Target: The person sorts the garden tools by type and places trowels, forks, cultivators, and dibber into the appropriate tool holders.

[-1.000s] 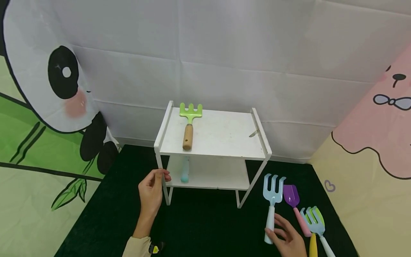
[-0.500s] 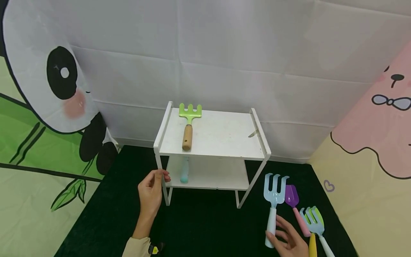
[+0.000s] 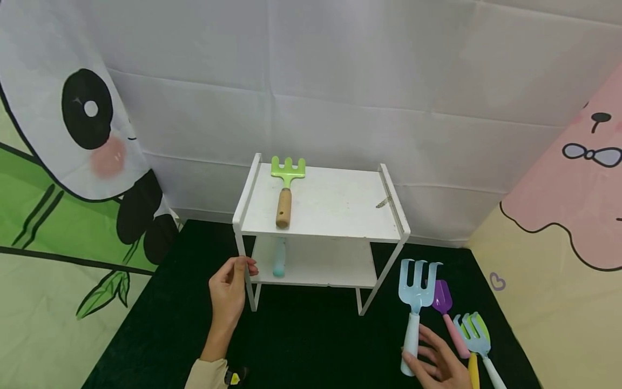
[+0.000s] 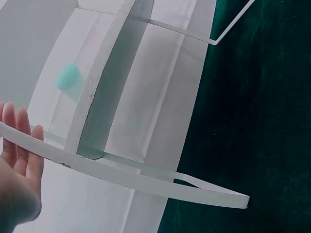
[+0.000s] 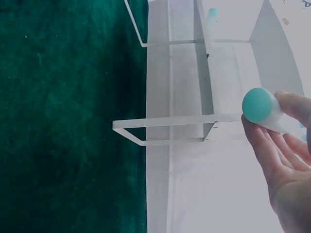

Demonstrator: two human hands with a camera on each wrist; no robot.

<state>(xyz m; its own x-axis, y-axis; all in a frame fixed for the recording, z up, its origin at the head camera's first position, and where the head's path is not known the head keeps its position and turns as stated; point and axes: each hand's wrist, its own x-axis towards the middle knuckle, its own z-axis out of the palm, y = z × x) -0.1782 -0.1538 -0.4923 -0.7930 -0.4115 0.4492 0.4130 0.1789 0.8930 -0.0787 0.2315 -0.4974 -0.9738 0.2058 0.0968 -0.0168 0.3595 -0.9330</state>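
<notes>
My left hand (image 3: 229,289) grips the left front leg of a white two-tier shelf (image 3: 335,205), its fingers wrapped round the bar in the left wrist view. My right hand (image 3: 439,362) holds a light blue hand fork (image 3: 416,296) by its handle, tines pointing up and away, right of the shelf. In the right wrist view, thumb and fingers pinch the handle near its mint-coloured end (image 5: 257,105). On the upper tier lies a green hand fork (image 3: 285,202) with a wooden handle. A light blue handle (image 3: 279,259) shows on the lower tier, the rest hidden by the upper board.
To the right on the dark green cloth (image 3: 311,346) lie a purple shovel (image 3: 442,297) with a pink handle and another light blue hand fork (image 3: 478,343). That fork overlaps a green-headed tool with a yellow handle (image 3: 473,370). A white fabric wall (image 3: 340,81) stands behind the shelf.
The light blue hand fork in my right hand has shifted slightly right, its tines turning more toward the camera. My left hand keeps its place on the shelf leg.
</notes>
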